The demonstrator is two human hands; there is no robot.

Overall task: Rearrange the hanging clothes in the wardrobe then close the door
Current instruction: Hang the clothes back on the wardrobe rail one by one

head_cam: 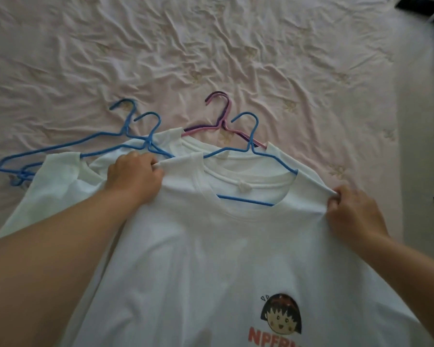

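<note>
1. Lying flat on a wrinkled pale pink bed sheet, a white cotton T-shirt with a cartoon-face print is threaded on a blue wire hanger, whose hook points away from the viewer.
2. Left hand: fingers curled, pinching the shirt's left shoulder seam.
3. Right hand: fingers clamped on the right shoulder edge, drawing the cloth taut.
4. A second white shirt lies partly beneath, to the left.
5. Two further blue wire hangers overlap at the left; a pink-and-purple hanger lies behind the collar.
6. Open sheet extends beyond the hooks; the bed's edge meets grey floor at right.
</note>
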